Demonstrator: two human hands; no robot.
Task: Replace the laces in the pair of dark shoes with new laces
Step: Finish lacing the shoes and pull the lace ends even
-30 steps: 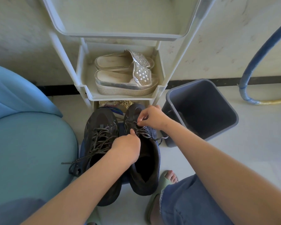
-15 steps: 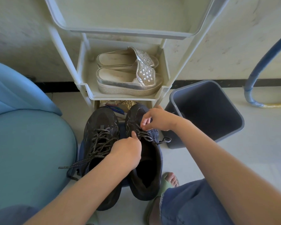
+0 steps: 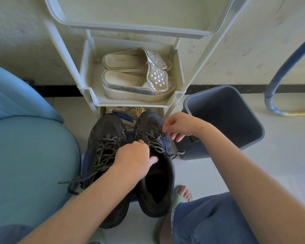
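Note:
Two dark shoes stand side by side on the floor, toes toward the rack. The left shoe [image 3: 106,136] is fully laced, and its lace ends trail off to the left. On the right shoe [image 3: 155,184] the grey-flecked lace [image 3: 154,144] crosses only the eyelets near the toe, with one end [image 3: 177,153] hanging off its right side. My left hand [image 3: 133,160] grips that shoe's left eyelet flap, thumb on top and fingers inside the opening. My right hand [image 3: 179,125] pinches the lace at the upper right eyelets.
A white plastic rack [image 3: 93,97] holds silver platform sandals [image 3: 139,85] just beyond the shoes. A grey bin [image 3: 224,118] stands at the right, a blue padded seat [image 3: 28,147] at the left. My foot in a green slipper [image 3: 181,193] rests beside the right shoe.
My right hand has shifted slightly right and away from the shoe's middle, still at the lace. My left hand's fingers now reach further into the shoe opening.

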